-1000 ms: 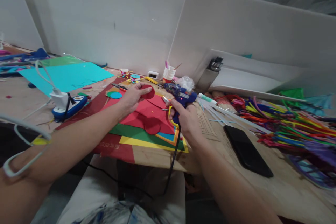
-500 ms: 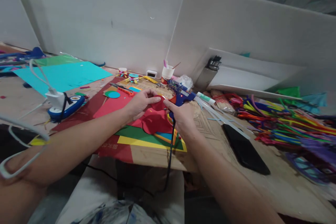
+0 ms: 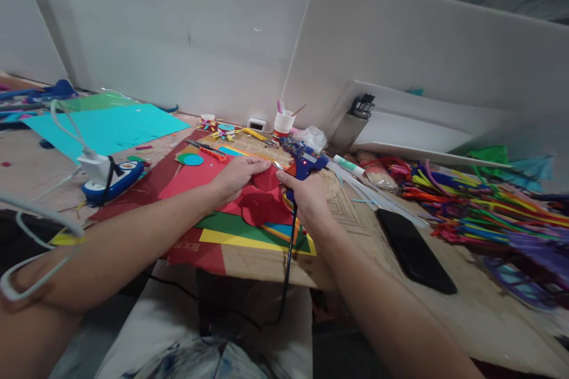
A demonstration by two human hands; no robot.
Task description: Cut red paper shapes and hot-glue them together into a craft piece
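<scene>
My right hand [image 3: 306, 198] is wrapped round the handle of a blue hot glue gun [image 3: 306, 161] with a small red light lit; its black cord [image 3: 287, 272] hangs down off the table edge. My left hand [image 3: 237, 174] pinches the upper edge of a red paper piece [image 3: 262, 198] and holds it close to the gun's nozzle. The red piece rests above a stack of red, green, yellow and blue sheets [image 3: 249, 231] on the wooden table [image 3: 355, 237].
A black phone [image 3: 415, 251] lies right of my right arm. Coloured pipe cleaners [image 3: 484, 207] pile at the right. A paper cup [image 3: 283, 123], a metal bottle [image 3: 353, 124], a cyan sheet [image 3: 106, 127], a blue tape dispenser [image 3: 113, 180] and a white cable [image 3: 40, 231] are around.
My left hand brought the red paper piece down and right, toward the glue gun. My right hand shifted the gun slightly left to meet it.
</scene>
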